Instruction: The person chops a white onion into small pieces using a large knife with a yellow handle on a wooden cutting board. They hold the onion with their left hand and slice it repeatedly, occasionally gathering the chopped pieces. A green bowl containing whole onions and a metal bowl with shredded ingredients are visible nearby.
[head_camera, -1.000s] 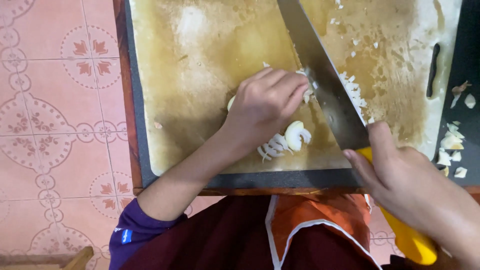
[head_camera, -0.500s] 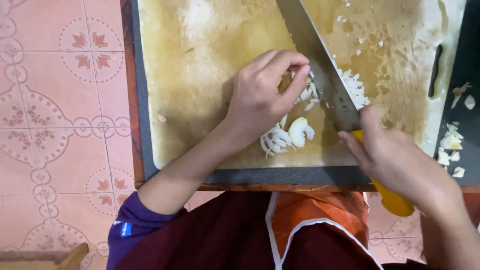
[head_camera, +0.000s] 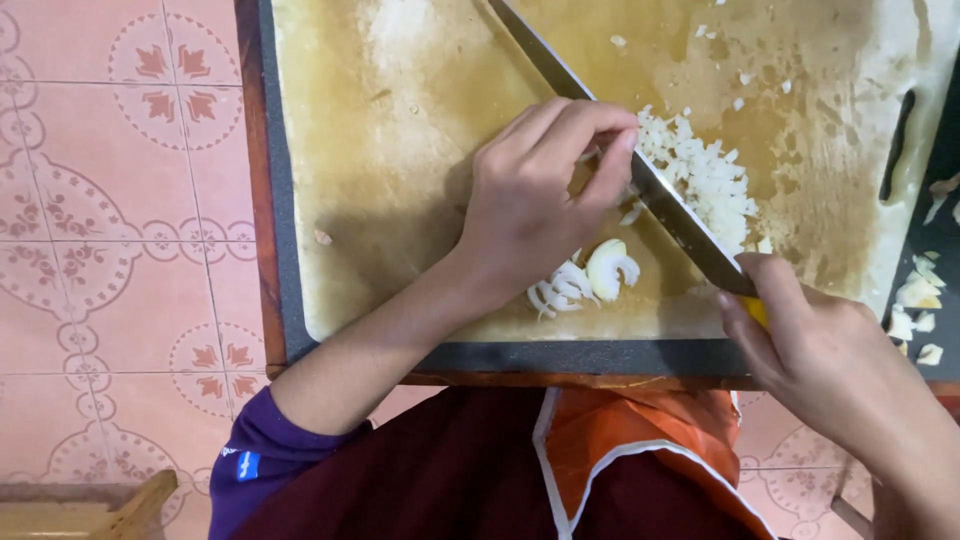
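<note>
The left hand's fingers were curled, tips pressed down over a piece of onion that they almost hid, just on the near-left side of the knife; whether they pinched it or only held it down could not be told. The left hand arched over the middle of the board, its forearm running back toward the lower left. The knife's blade lay as a long diagonal from the upper middle of the board down to the right, its flat side touching or nearly touching the left knuckles. The right hand was closed around the yellow handle at the board's near right corner, so the blade's long axis ran away from the right hand and past the left fingertips. Beyond the blade, on its right side, lay a heap of chopped onion. Just beside the left palm, toward the near edge, lay a few curved onion slices, apart from the blade. The board was stained brown and wet, with scattered white bits toward its far right. It rested on a dark tray on the counter. Peelings lay off the board's right edge. Pink patterned floor tiles showed on the left, and an orange apron below.
</note>
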